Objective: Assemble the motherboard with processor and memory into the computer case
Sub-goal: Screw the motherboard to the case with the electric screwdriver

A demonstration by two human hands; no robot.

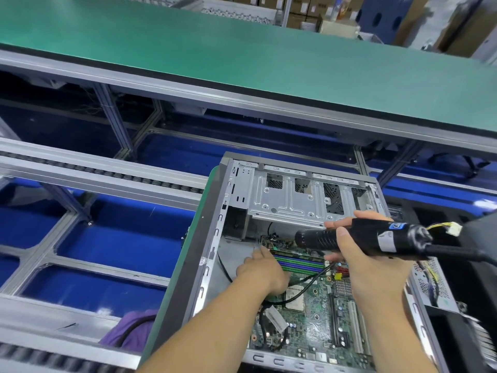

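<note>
We start with the green bench top running across the frame from nine to three o'clock, with the roller conveyor rail below it at nine. At five o'clock the computer case lies on its side, open face up, its bare drive cage at the twelve o'clock end. The motherboard already sits inside on the case floor, at the six o'clock end. We judge it stiff but fragile: it looks thin and crowded with parts, so we would press or lift only at its bare edges and near the mounting holes, never on the processor or the sockets.

Our right hand is wrapped around the black electric screwdriver, fingers clamped on the barrel, its tip pointing toward nine o'clock above the board. Its weight and cable look likely to tug, so a firm mid-barrel hold suits it.

Our left hand rests at the board's nine o'clock edge beside the memory sticks; whether its fingers pinch anything we cannot tell. A black cable loops over the board and the processor.
</note>
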